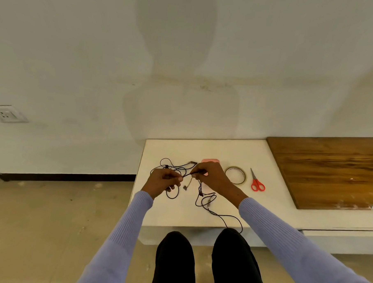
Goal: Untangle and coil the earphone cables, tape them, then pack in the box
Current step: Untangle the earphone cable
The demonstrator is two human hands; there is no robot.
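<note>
Tangled black earphone cables lie spread on the white table. My left hand pinches a strand of the cables with curled fingers. My right hand pinches another stretch of the same tangle just to the right. One loop of cable hangs over the table's front edge. A pink box sits behind my right hand, mostly hidden by it. A roll of clear tape lies to the right of that hand.
Red-handled scissors lie right of the tape roll. A brown wooden board covers the surface at far right. The table's left edge drops to a beige floor. My knees in black trousers sit below the front edge.
</note>
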